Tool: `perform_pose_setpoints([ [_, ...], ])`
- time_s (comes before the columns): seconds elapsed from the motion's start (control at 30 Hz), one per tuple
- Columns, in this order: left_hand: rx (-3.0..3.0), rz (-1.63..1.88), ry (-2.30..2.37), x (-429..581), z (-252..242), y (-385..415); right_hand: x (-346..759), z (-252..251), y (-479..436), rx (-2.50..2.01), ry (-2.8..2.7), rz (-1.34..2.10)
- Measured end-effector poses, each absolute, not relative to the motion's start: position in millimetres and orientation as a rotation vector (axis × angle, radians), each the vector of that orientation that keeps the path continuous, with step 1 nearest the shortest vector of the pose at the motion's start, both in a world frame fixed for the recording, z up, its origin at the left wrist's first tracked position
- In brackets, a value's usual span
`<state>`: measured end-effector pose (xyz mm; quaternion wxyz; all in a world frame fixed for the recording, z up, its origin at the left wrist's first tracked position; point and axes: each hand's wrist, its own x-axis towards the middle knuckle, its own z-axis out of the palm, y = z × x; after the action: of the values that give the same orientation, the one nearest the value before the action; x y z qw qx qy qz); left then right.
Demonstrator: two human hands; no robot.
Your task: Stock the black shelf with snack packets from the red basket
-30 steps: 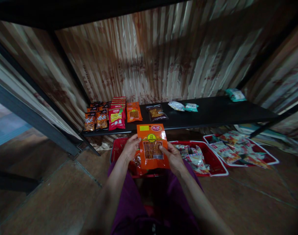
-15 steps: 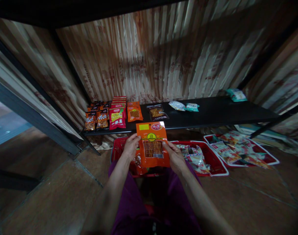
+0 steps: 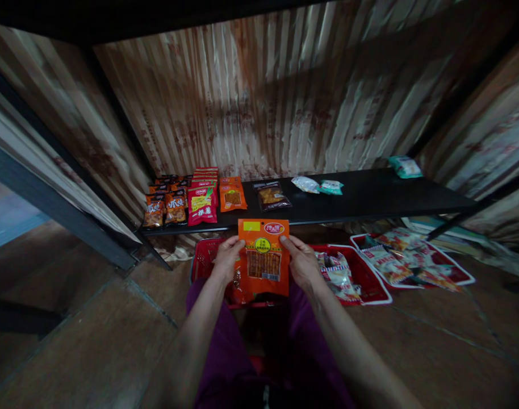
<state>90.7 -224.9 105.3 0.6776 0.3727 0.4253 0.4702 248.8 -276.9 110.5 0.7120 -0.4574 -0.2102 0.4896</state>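
Note:
An orange snack packet (image 3: 263,264) with a clear window showing brown strips is held upright between my hands, above a red basket (image 3: 206,250). My left hand (image 3: 229,258) pinches its left edge, and my right hand (image 3: 301,260) grips its right edge near the top. More orange packaging shows in the basket behind it, partly hidden. Beyond the packet, on a low black shelf (image 3: 365,196), stand similar orange packets (image 3: 233,196). Red packets (image 3: 202,204) and dark orange packets (image 3: 175,205) are lined up to their left.
On the shelf also lie a dark packet with a window (image 3: 271,196), small white and teal packets (image 3: 331,187) and a teal packet (image 3: 405,167). Two more red baskets, a middle one (image 3: 372,289) and a right one (image 3: 466,275), hold white-and-red packets. Black shelf posts flank the sides.
The packet has straightened and sits slightly lower in the view. My right hand has shifted up along its right edge. The view has turned slightly.

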Motion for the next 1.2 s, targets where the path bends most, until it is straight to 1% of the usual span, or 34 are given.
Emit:
perform_pose_setpoints([
  [0.13,0.851,1.039,0.931,85.3,101.6,-226.7,249.7,117.2,-269.1,-1.008,-0.414,1.090],
  [0.37,0.840,0.971,0.753,79.9,104.4,-235.8,250.4,120.6,-259.7,-1.000,-0.408,1.109],
  [0.63,0.815,1.065,0.749,83.1,95.6,-234.2,250.5,117.2,-261.4,-1.013,-0.469,1.144],
  [0.77,0.707,1.164,0.765,86.2,88.3,-231.0,253.4,108.6,-267.6,-1.057,-0.482,1.202],
  [0.87,0.666,1.165,0.792,87.5,85.3,-230.4,253.6,101.0,-272.7,-1.067,-0.498,1.212],
  [1.2,0.467,1.221,0.849,90.5,90.6,-223.6,249.2,97.0,-283.1,-1.051,-0.538,1.284],
])
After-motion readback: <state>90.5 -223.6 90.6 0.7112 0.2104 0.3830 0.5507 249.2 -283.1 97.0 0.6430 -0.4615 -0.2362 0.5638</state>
